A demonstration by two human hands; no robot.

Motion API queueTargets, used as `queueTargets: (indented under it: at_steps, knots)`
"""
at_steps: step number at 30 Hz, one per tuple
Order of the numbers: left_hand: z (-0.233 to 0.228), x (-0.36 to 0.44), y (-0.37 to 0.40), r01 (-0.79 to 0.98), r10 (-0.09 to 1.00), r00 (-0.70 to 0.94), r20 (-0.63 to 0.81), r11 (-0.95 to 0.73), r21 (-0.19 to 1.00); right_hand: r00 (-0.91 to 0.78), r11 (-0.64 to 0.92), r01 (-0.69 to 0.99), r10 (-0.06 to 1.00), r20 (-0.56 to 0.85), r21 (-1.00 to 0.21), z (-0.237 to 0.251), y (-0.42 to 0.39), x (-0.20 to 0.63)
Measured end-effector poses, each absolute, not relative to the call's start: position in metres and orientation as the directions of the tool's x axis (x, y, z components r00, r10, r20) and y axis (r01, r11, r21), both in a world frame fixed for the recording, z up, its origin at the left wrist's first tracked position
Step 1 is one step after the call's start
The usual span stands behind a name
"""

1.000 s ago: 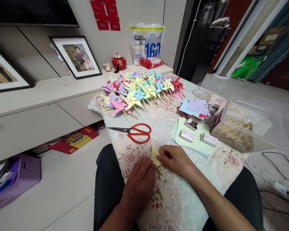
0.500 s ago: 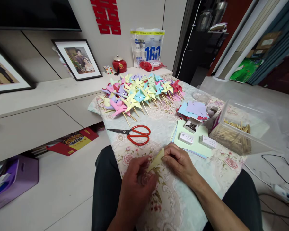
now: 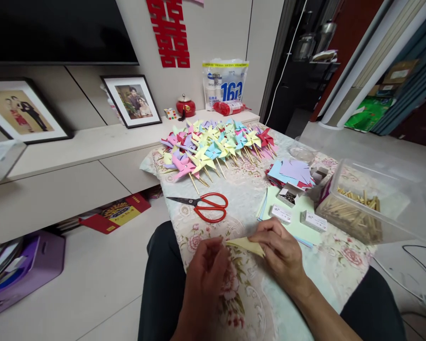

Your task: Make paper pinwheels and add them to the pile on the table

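Flowered cloth (image 3: 195, 242) covers the table (image 3: 248, 192). The right hand (image 3: 283, 253) pinches thin, folded yellow paper (image 3: 246, 244) in its fingers (image 3: 270, 235), right of the scissors (image 3: 198, 202); the left hand (image 3: 204, 272), fingers curled loosely apart, is near the paper's tip. Beyond the scissors lie paper pinwheels (image 3: 213, 150).

Pale-yellow paper (image 3: 246, 244); folded; pointed end leftward; pinched in right hand (image 3: 281, 251)

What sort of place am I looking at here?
Probably a home living room: a TV is on the wall, framed photos stand on a low cabinet below it, and a flowered cloth covers the work surface.
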State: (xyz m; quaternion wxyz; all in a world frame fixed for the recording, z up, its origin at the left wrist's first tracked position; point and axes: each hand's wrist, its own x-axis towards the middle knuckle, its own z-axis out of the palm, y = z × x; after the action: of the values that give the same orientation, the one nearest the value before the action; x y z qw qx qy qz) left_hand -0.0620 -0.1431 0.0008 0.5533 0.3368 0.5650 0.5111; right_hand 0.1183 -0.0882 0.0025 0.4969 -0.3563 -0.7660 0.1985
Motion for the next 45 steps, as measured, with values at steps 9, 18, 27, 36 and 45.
queueTargets:
  at_steps: [9, 18, 27, 36, 45]
  knots:
    - [0.008, -0.063, -0.135, -0.645, 0.869, 0.148, -0.472, 0.447, 0.62, -0.573, 0.867, 0.356, 0.497, 0.652, -0.349, 0.018, -0.093, 0.113]
    - [0.013, -0.056, -0.134, -0.701, 0.854, 0.084, -0.514, 0.417, 0.578, -0.589, 0.682, 0.513, 0.722, 0.365, -0.521, 0.005, -0.033, 0.079]
    - [-0.004, -0.057, -0.131, -0.633, 0.872, 0.153, -0.464, 0.447, 0.632, -0.677, 0.67, 0.691, 0.731, 0.082, -0.273, 0.015, 0.001, 0.018]
    - [-0.024, -0.064, -0.13, -0.592, 0.882, 0.24, -0.405, 0.464, 0.659, -0.588, 0.567, 0.789, 0.809, -0.021, -0.238, 0.02, -0.031, 0.038]
    - [-0.021, -0.07, -0.131, -0.589, 0.891, 0.304, -0.338, 0.454, 0.668, -0.334, 0.256, 0.675, 0.942, 0.023, -0.692, 0.021, -0.063, 0.08]
